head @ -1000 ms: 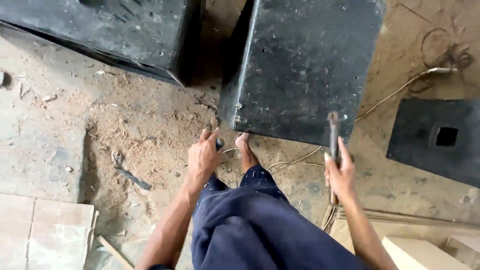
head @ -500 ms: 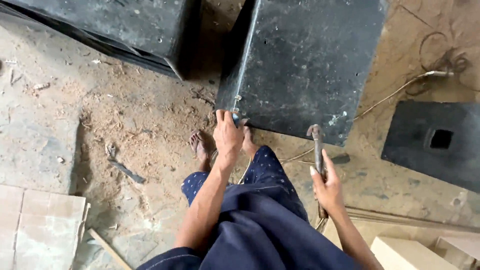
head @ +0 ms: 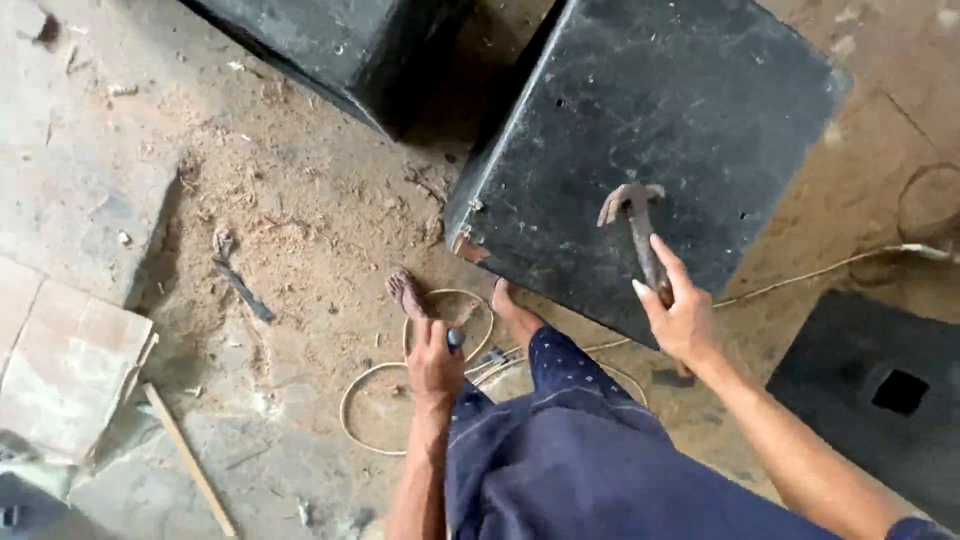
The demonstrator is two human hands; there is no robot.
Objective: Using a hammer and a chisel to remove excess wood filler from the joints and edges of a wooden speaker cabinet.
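My right hand [head: 680, 315] gripped a claw hammer [head: 640, 235] over the black box [head: 650, 130] | my left hand [head: 435, 360] curled around a small dark object [head: 455, 340] near my 2 bare feet [head: 408, 292]

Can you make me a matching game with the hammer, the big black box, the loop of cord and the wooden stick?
Things:
1. claw hammer
2. big black box
3. loop of pale cord
4. wooden stick

Places or states:
A. lying on the dusty floor at lower left
B. gripped in the right hand, head up
C. coiled on the floor by the bare feet
D. standing on the floor, chipped at its near corner

Pairs: 1-B, 2-D, 3-C, 4-A
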